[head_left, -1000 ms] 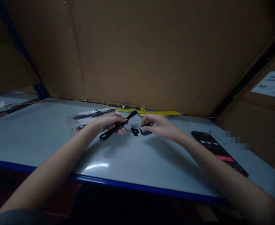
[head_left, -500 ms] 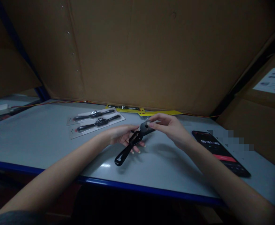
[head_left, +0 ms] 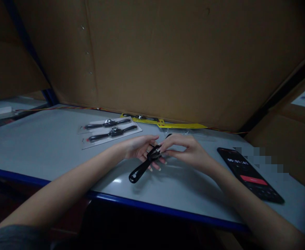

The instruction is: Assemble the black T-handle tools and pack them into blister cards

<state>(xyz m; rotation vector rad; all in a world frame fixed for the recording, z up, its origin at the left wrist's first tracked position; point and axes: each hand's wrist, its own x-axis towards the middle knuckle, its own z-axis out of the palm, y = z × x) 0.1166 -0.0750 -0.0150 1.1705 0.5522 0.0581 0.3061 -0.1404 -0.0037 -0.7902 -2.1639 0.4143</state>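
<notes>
My left hand (head_left: 139, 149) holds a black spokeshave (head_left: 142, 170) at its middle, with the round-holed handle end sticking out toward the table's front edge. My right hand (head_left: 186, 149) pinches the tool's centre (head_left: 153, 154) from the right, its fingertips almost touching my left hand. The fingers of both hands hide most of the centre. A thin black tip shows just above them.
Two blister packs (head_left: 109, 132) with similar black tools lie left of my hands. Behind them is a yellow card pack (head_left: 142, 118). A black phone (head_left: 248, 173) showing a timer lies at right. The grey table's blue front edge (head_left: 154, 210) runs below; a cardboard wall (head_left: 154, 52) stands behind.
My right hand has moved left, closer to my left hand. The black piece it held against the tool's head is now hidden behind my fingers. The spokeshave's handle has barely moved.
</notes>
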